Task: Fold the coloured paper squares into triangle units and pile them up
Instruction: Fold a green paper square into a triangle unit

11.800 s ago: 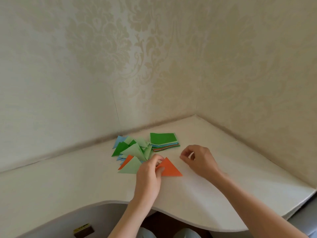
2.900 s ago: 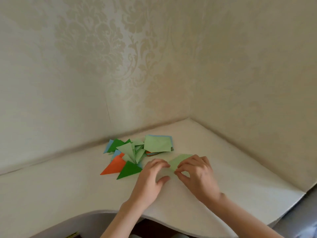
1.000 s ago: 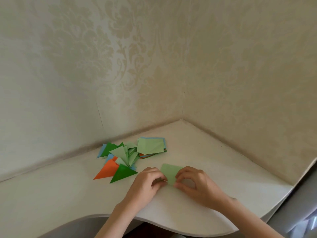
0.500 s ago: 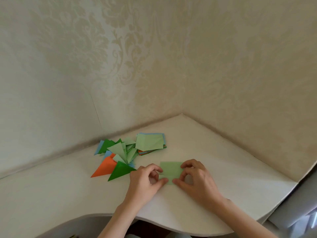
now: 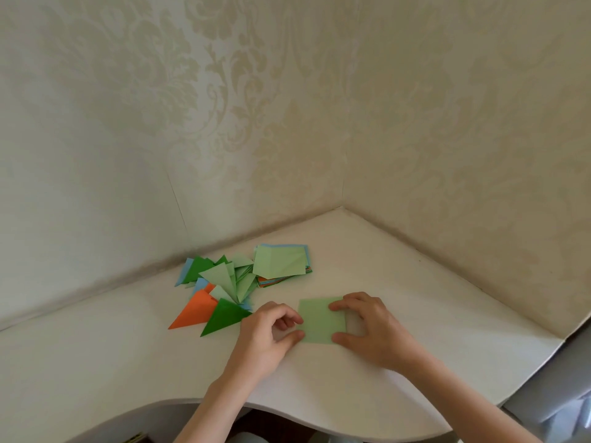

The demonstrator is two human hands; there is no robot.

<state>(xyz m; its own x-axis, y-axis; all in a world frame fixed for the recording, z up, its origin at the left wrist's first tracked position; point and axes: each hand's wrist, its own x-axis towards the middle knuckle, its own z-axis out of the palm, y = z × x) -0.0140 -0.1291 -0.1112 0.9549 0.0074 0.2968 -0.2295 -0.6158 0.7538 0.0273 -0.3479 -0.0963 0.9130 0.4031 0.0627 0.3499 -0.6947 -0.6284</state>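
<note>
While the light green sheet [image 5: 321, 321] lies flat on the white desk [image 5: 415, 314], I steady it from both sides before making the diagonal fold. Seen from the head camera, the only view, my left hand [image 5: 267, 338] sits at the sheet's left edge, fingers curled and thumb tip touching its near-left corner; whether it truly pinches the paper I cannot tell. My right hand [image 5: 372, 327] rests on the sheet's right side, fingers and thumb spread narrow and lightly bent, pressing two points along that edge. Behind the sheet and to its left sits the stack of unfolded squares [image 5: 281, 265], a creased pale green square on top. Further left of the sheet lies the loose pile of finished triangles [image 5: 217, 289], with an orange triangle [image 5: 195, 311] and a dark green triangle [image 5: 224, 318] at its near edge. To fold well, I judge I should lift one corner, meet it exactly to the opposite corner, hold them together, then run a fingertip along the crease. A slip would skew the unit.
</note>
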